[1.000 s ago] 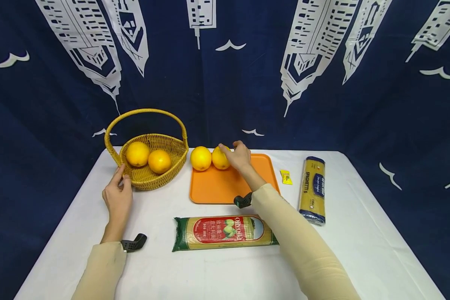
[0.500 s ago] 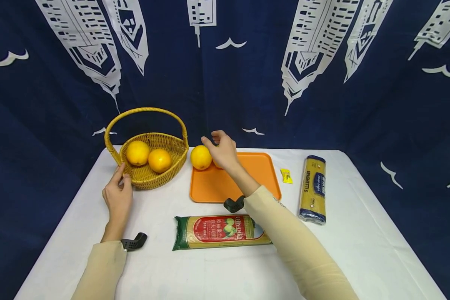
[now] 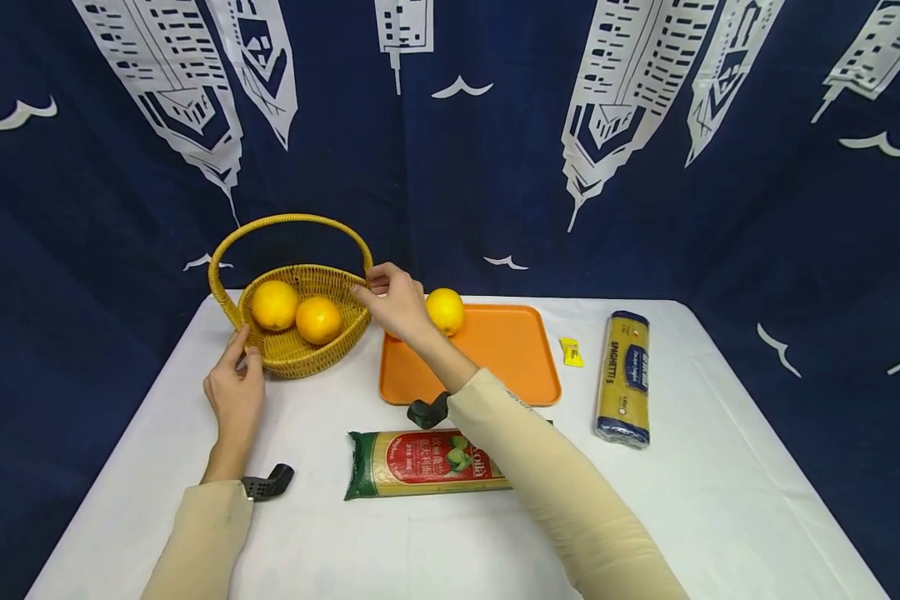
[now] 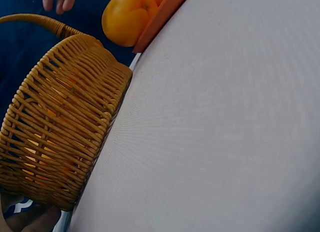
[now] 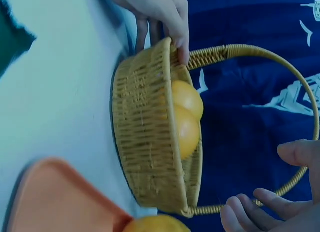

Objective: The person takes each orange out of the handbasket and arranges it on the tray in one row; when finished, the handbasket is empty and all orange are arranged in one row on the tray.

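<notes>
A wicker basket (image 3: 307,364) with a tall arched handle stands at the table's back left, holding two oranges (image 3: 274,306). My left hand (image 3: 237,396) pinches its left rim, thumb inside and fingers outside, as the right wrist view shows. Beside the right end of the handle is my right hand (image 3: 397,307), thumb and fingers spread with nothing between them. The handle (image 5: 300,84) passes behind those fingers in the right wrist view. One orange (image 3: 446,312) sits on the orange tray (image 3: 506,358); a second orange (image 4: 125,19) by the tray is hidden beneath my right hand in the head view.
A spaghetti pack (image 3: 435,467) lies across the front, partly under my right sleeve. At the right lie another spaghetti pack (image 3: 622,379) and a small yellow packet (image 3: 572,352). A dark blue printed curtain (image 3: 487,183) hangs behind the white table (image 3: 712,467).
My right hand has moved left from the oranges on the tray to the basket's handle, uncovering the right one. My left hand and the basket have stayed put.
</notes>
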The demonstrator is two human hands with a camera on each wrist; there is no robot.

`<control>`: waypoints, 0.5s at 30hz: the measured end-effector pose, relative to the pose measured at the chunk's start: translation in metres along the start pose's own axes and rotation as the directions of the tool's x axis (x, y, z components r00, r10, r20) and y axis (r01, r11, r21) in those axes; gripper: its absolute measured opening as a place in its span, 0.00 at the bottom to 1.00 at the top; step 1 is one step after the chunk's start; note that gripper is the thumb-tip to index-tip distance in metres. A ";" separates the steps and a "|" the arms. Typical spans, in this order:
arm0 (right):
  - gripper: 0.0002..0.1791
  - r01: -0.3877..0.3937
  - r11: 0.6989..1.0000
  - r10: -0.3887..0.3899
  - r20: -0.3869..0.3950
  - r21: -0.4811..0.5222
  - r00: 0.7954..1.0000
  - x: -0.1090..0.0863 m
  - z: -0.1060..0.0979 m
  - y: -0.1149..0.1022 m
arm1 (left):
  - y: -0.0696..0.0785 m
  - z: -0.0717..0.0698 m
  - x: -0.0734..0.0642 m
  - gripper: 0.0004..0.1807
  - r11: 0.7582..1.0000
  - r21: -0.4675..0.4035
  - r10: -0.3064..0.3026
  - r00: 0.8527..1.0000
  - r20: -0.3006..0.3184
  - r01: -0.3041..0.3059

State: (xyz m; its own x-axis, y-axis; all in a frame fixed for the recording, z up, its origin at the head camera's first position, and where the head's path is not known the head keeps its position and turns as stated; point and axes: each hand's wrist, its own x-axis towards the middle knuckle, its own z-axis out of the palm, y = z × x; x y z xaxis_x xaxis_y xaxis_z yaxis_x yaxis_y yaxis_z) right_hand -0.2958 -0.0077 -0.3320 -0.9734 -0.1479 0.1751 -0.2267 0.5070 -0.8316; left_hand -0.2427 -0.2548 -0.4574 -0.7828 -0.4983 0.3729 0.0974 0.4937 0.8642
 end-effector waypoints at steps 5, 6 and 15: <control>0.26 0.008 1.000 -0.009 0.044 0.023 0.999 0.004 0.020 -0.006 | -0.001 -0.003 0.001 0.24 1.000 0.004 -0.007 1.000 0.014 0.007; 0.27 0.010 1.000 -0.012 0.057 0.026 0.998 0.006 0.024 -0.006 | -0.001 -0.004 0.000 0.24 1.000 0.008 -0.011 1.000 0.009 0.011; 0.34 -0.004 0.999 0.011 0.158 -0.044 0.987 0.025 0.054 0.006 | 0.001 -0.002 0.000 0.24 1.000 -0.001 0.006 1.000 0.002 -0.006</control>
State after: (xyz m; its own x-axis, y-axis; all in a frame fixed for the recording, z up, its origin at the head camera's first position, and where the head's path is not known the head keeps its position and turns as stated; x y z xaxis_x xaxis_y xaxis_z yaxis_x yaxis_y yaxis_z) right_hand -0.3198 -0.0542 -0.3611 -0.9582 -0.2745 0.0809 -0.2242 0.5445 -0.8083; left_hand -0.2416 -0.2555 -0.4557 -0.7832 -0.4941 0.3775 0.1027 0.4960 0.8622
